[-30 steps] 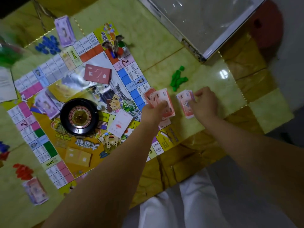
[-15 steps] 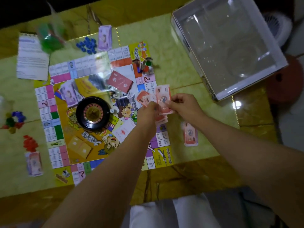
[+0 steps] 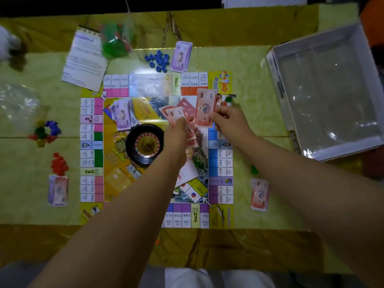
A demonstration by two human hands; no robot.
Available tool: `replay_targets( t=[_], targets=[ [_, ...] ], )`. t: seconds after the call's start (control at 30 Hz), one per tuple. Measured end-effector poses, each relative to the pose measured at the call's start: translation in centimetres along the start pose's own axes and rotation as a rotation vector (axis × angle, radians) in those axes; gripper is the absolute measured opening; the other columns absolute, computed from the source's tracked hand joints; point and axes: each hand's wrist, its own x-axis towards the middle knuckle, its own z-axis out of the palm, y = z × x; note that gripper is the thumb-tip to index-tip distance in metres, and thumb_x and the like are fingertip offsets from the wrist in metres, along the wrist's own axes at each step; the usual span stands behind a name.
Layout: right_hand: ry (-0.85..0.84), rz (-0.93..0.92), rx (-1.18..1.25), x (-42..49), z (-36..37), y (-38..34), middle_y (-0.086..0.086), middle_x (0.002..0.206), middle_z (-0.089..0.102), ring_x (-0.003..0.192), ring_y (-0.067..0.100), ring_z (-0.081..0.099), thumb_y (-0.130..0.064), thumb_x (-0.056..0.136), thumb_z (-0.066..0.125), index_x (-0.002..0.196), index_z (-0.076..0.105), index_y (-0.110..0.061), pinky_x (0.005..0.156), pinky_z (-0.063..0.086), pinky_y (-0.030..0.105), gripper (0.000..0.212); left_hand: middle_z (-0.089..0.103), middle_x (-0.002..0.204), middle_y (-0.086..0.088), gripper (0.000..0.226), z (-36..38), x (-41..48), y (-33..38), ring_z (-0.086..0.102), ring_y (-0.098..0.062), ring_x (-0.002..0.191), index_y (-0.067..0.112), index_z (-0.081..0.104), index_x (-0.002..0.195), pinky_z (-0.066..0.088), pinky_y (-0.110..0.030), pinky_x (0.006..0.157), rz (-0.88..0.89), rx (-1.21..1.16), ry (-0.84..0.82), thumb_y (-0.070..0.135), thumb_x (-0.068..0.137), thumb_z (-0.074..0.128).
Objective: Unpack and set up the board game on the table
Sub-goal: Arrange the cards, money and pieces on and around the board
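The square game board lies flat on the table, with a black roulette wheel near its middle. My left hand grips a fanned stack of red play banknotes above the board. Just to its right, my right hand pinches a single red banknote held upright. A small pile of red notes sits on the table right of the board. Purple notes lie on the board left of the wheel.
The empty game box stands at the right. A rules sheet, a bag of green pieces, blue pieces and purple notes lie beyond the board. Red pieces, mixed pawns and more notes lie left.
My right hand left a pile of red notes on the table at the right, then came back and took one note from the stack in my left hand. The view swung left.
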Motion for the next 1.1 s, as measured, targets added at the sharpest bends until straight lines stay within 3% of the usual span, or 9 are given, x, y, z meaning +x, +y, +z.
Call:
replay_targets(
  t=[0.13, 0.23, 0.33, 0.47, 0.7, 0.87, 0.97, 1.03, 1.1],
  targets=[
    [0.064, 0.019, 0.059, 3.4, 2.3, -2.9, 0.001, 0.085, 0.060, 0.070, 0.006, 0.054, -0.012, 0.089, 0.065, 0.111, 0.065, -0.003, 0.065, 0.045, 0.016, 0.023, 0.063, 0.072, -0.007, 0.026, -0.9, 2.4, 3.2, 0.058, -0.007, 0.042, 0.014, 0.063, 0.090, 0.043, -0.015, 0.038, -0.015, -0.051, -0.002, 0.017, 0.098, 0.039],
    [0.092, 0.054, 0.075, 6.9, 3.3, -5.1, 0.003, 0.077, 0.061, 0.061, 0.008, 0.054, -0.010, 0.086, 0.068, 0.100, 0.063, -0.010, 0.053, 0.044, 0.016, 0.014, 0.067, 0.081, -0.008, 0.024, -1.3, 5.4, 5.4, 0.061, -0.016, 0.056, 0.011, 0.063, 0.099, 0.042, -0.015, 0.040, -0.006, -0.035, -0.029, 0.016, 0.098, 0.039],
    [0.150, 0.099, 0.090, 10.3, 4.4, -6.6, 0.003, 0.070, 0.060, 0.054, 0.008, 0.055, -0.008, 0.086, 0.069, 0.096, 0.061, -0.011, 0.049, 0.040, 0.017, 0.013, 0.066, 0.076, -0.005, 0.023, -1.5, 8.2, 7.0, 0.060, -0.015, 0.054, 0.009, 0.062, 0.105, 0.044, -0.017, 0.046, 0.004, 0.007, -0.047, 0.017, 0.096, 0.042],
    [0.226, 0.143, 0.123, 14.3, 5.5, -7.7, 0.002, 0.069, 0.060, 0.051, 0.006, 0.056, -0.004, 0.086, 0.067, 0.098, 0.059, -0.007, 0.054, 0.049, 0.020, 0.014, 0.062, 0.069, -0.007, 0.024, -1.5, 11.7, 8.4, 0.056, -0.021, 0.055, 0.004, 0.062, 0.108, 0.046, -0.031, 0.059, -0.039, -0.072, -0.077, 0.017, 0.095, 0.047],
    [0.314, 0.222, 0.040, 18.8, 7.4, -7.4, 0.012, 0.092, 0.067, 0.054, 0.013, 0.059, -0.004, 0.085, 0.068, 0.087, 0.053, -0.012, 0.045, 0.046, 0.022, 0.017, 0.052, 0.068, -0.009, 0.017, -1.7, 15.0, 9.4, 0.047, -0.020, 0.055, 0.001, 0.059, 0.096, 0.043, -0.027, 0.054, -0.087, -0.182, -0.183, 0.010, 0.095, 0.045],
    [0.381, 0.122, -0.177, 19.0, 7.7, -6.4, 0.007, 0.090, 0.057, 0.073, 0.018, 0.057, -0.011, 0.084, 0.068, 0.096, 0.055, -0.014, 0.069, 0.051, 0.033, 0.018, 0.051, 0.067, -0.007, 0.020, -2.6, 15.8, 9.5, 0.047, -0.020, 0.055, 0.003, 0.059, 0.101, 0.045, -0.028, 0.054, -0.094, -0.107, -0.251, 0.009, 0.095, 0.041],
    [0.276, -0.019, -0.089, 17.5, 7.9, -7.2, 0.007, 0.096, 0.051, 0.066, 0.011, 0.048, -0.009, 0.085, 0.061, 0.093, 0.062, -0.021, 0.058, 0.042, 0.021, 0.014, 0.050, 0.065, -0.005, 0.024, -3.2, 15.1, 9.7, 0.048, -0.018, 0.053, 0.004, 0.061, 0.107, 0.048, -0.028, 0.054, -0.099, 0.020, -0.341, 0.010, 0.097, 0.040],
    [0.111, -0.063, -0.065, 15.9, 8.1, -8.0, 0.009, 0.106, 0.051, 0.071, 0.010, 0.050, -0.005, 0.086, 0.056, 0.101, 0.067, -0.019, 0.056, 0.042, 0.012, 0.023, 0.052, 0.064, -0.004, 0.023, -3.4, 14.3, 9.8, 0.049, -0.018, 0.053, 0.006, 0.064, 0.100, 0.049, -0.028, 0.053, -0.079, 0.154, -0.401, 0.014, 0.097, 0.042],
    [-0.063, -0.029, -0.020, 14.1, 8.2, -8.5, 0.012, 0.111, 0.057, 0.078, 0.012, 0.055, -0.001, 0.087, 0.053, 0.104, 0.067, -0.014, 0.055, 0.046, 0.013, 0.025, 0.056, 0.065, -0.004, 0.025, -3.6, 13.5, 9.7, 0.052, -0.019, 0.054, 0.009, 0.061, 0.087, 0.049, -0.025, 0.052, -0.052, 0.328, -0.445, 0.026, 0.098, 0.046]
  ],
)
